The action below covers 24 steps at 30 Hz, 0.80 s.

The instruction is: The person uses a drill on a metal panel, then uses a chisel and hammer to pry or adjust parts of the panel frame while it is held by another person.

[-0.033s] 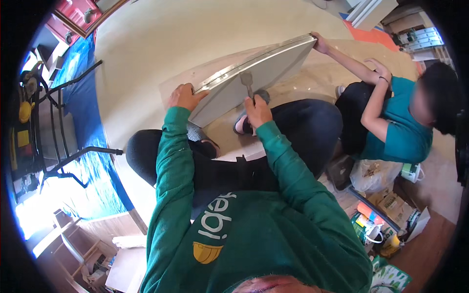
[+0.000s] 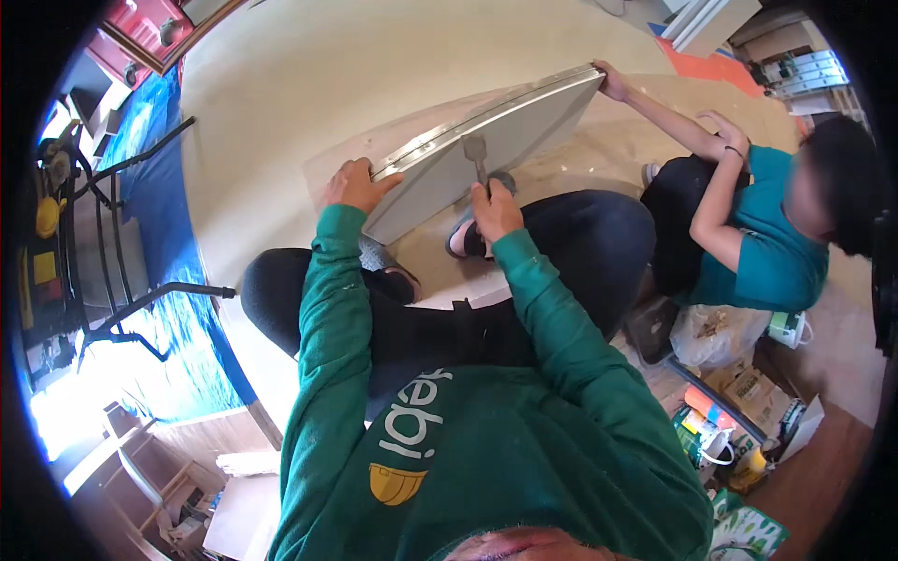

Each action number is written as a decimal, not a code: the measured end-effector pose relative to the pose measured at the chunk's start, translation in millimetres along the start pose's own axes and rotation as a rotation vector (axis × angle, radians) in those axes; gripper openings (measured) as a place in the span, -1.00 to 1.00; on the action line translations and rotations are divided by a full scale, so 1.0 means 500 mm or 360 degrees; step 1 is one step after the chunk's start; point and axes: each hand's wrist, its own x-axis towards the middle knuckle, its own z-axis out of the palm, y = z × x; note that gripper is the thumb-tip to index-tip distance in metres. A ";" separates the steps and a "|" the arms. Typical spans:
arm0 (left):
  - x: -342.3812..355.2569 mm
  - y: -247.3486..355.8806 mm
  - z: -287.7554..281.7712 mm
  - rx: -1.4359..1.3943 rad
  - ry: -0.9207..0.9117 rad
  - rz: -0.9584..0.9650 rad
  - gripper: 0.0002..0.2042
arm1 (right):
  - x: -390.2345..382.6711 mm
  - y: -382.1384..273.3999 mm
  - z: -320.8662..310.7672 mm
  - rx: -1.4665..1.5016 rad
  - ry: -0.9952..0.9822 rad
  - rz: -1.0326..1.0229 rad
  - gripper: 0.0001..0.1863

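A flat grey-white panel stands on its long side, tilted, in front of my feet, its pale edge strip facing up. My left hand grips the panel's left end, thumb along the top edge and fingers over the far side. In my closed right hand is a grey flat-headed tool that looks like a putty knife. It points up, with its head in front of the panel face; whether it touches is unclear. A co-worker's hand holds the panel's far right corner.
The co-worker crouches at my right. Beside them are a clear plastic bag, a white bucket and cardboard packages. A black metal frame stands on a blue tarp to the left. Pale sheeting covers the floor.
My hands and the tool have shifted very slightly to the right. The panel's right end has barely moved, and both grips stay the same.
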 end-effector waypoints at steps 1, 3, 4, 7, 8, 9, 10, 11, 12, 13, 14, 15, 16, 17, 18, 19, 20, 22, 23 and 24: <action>-0.001 0.010 0.005 0.0002 0.0041 0.0038 -0.45 | 0.009 0.001 -0.008 -0.0035 0.0025 -0.0012 -0.60; 0.004 0.020 0.010 -0.0009 0.0084 0.0092 -0.46 | 0.026 0.002 -0.023 -0.0105 0.0076 -0.0037 -0.59; 0.009 0.022 0.013 -0.0023 0.0086 0.0107 -0.46 | 0.034 0.007 -0.025 -0.0076 0.0062 0.0002 -0.59; 0.020 0.039 0.022 -0.0038 0.0075 0.0104 -0.48 | 0.059 0.033 -0.032 -0.0023 0.0043 0.0073 -0.58; 0.024 0.045 0.025 -0.0039 0.0069 0.0095 -0.49 | 0.067 0.043 -0.038 -0.0024 0.0049 0.0070 -0.57; 0.024 0.046 0.026 -0.0031 0.0071 0.0092 -0.49 | 0.068 0.043 -0.040 -0.0021 0.0043 0.0067 -0.57; 0.025 0.046 0.027 -0.0024 0.0073 0.0087 -0.49 | 0.069 0.043 -0.040 -0.0026 0.0038 0.0057 -0.57; 0.025 0.046 0.027 -0.0016 0.0076 0.0083 -0.49 | 0.069 0.043 -0.042 -0.0032 0.0034 0.0048 -0.57; 0.026 0.047 0.026 -0.0015 0.0066 0.0075 -0.49 | 0.069 0.043 -0.042 -0.0037 0.0032 0.0040 -0.57; 0.027 0.047 0.025 -0.0015 0.0056 0.0066 -0.49 | 0.070 0.043 -0.041 -0.0042 0.0032 0.0046 -0.58; 0.027 0.048 0.024 -0.0014 0.0046 0.0057 -0.49 | 0.070 0.042 -0.039 -0.0047 0.0032 0.0052 -0.58; 0.028 0.049 0.024 -0.0020 0.0052 0.0051 -0.49 | 0.072 0.043 -0.038 -0.0052 0.0034 0.0054 -0.58; 0.027 0.051 0.024 -0.0026 0.0059 0.0046 -0.49 | 0.073 0.043 -0.037 -0.0043 0.0028 0.0062 -0.58; 0.027 0.052 0.024 -0.0033 0.0065 0.0040 -0.49 | 0.075 0.044 -0.035 -0.0035 0.0022 0.0071 -0.58; 0.027 0.049 0.026 -0.0050 0.0078 0.0047 -0.48 | 0.076 0.046 -0.034 -0.0030 0.0013 0.0079 -0.58; 0.027 0.046 0.028 -0.0067 0.0091 0.0054 -0.48 | 0.079 0.047 -0.032 -0.0032 0.0001 0.0083 -0.58; 0.026 0.043 0.030 -0.0084 0.0104 0.0061 -0.47 | 0.085 0.047 -0.030 -0.0034 -0.0011 0.0087 -0.58; 0.026 0.045 0.027 -0.0081 0.0055 0.0041 -0.48 | 0.091 0.051 -0.029 -0.0031 -0.0025 0.0092 -0.58; 0.025 0.046 0.025 -0.0079 0.0030 0.0031 -0.48 | 0.091 0.054 -0.029 -0.0022 -0.0030 0.0092 -0.58; 0.025 0.044 0.027 -0.0084 0.0047 0.0049 -0.49 | 0.093 0.062 -0.026 -0.0048 0.0007 0.0032 -0.60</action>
